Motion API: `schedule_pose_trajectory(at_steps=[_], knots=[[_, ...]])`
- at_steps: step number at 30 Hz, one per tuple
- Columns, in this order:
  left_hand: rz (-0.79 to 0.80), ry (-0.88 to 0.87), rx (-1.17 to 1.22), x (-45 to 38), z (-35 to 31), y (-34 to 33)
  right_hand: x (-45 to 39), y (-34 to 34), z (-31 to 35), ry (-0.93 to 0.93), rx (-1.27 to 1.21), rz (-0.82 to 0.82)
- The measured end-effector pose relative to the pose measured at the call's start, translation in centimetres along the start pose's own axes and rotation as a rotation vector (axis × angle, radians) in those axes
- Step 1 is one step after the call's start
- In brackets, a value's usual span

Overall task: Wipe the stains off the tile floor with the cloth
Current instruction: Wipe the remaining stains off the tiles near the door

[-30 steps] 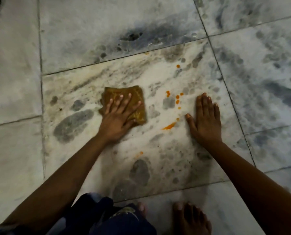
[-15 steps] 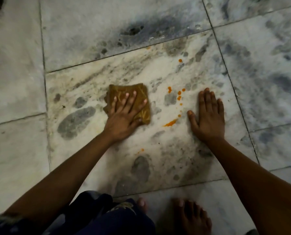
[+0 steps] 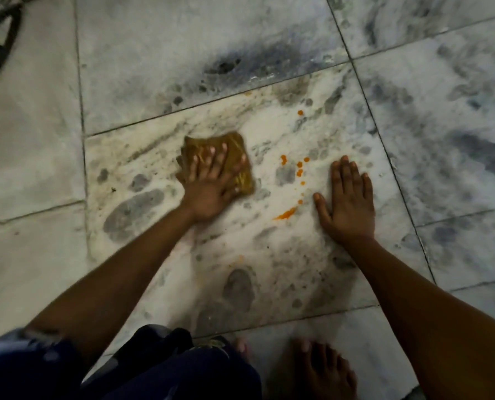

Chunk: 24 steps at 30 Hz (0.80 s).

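The head view is showing the left hand [image 3: 208, 186] pressing flat, fingers spread, on the soft, floppy brown folded cloth [image 3: 234, 157] lying on the pale marble tile floor [image 3: 154, 255] beside the orange stains [image 3: 299, 168], while the right hand [image 3: 347, 203] is resting open on the tile, gripping nothing.

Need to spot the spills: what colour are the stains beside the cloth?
Bright orange stains, clearest in the head view.
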<state>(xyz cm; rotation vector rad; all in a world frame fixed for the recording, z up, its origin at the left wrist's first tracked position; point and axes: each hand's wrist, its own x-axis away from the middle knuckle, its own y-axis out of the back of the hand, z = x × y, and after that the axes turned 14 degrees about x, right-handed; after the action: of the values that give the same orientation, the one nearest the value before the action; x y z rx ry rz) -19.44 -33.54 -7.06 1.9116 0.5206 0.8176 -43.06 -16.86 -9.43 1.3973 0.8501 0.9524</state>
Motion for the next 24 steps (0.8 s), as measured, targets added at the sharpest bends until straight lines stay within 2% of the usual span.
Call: schedule_pose_trajectory(at_steps=[2,5,9,11,15,18,21,22,24], knots=[[0.016,-0.078,-0.003,3.0,-0.4,-1.3,0.0,0.1,0.0,0.0,-0.001,0.011],[0.045,-0.081,0.01,2.5,1.0,-0.5,0.0,0.1,0.1,-0.006,0.005,0.014],[-0.03,0.045,-0.011,-4.2,2.6,2.8,-0.1,0.1,0.2,-0.014,0.004,0.026],[-0.007,0.088,0.036,-8.4,2.7,4.7,-0.1,0.0,0.2,-0.018,0.003,0.028],[0.049,0.037,0.032,-14.1,-0.5,6.3,-0.1,0.1,0.2,-0.017,-0.007,0.033],[0.068,-0.1,0.006,-12.8,-3.6,4.6,-0.1,0.2,0.1,-0.02,-0.009,0.042],[0.051,-0.259,0.004,-8.2,-2.9,2.8,-0.1,0.2,0.1,-0.027,-0.019,0.035],[0.041,-0.277,0.003,-6.9,-1.9,2.6,-0.1,0.2,0.1,-0.029,-0.023,0.033],[0.004,-0.2,-0.009,-6.8,-0.1,2.9,-0.2,0.1,0.2,-0.026,-0.024,0.031]])
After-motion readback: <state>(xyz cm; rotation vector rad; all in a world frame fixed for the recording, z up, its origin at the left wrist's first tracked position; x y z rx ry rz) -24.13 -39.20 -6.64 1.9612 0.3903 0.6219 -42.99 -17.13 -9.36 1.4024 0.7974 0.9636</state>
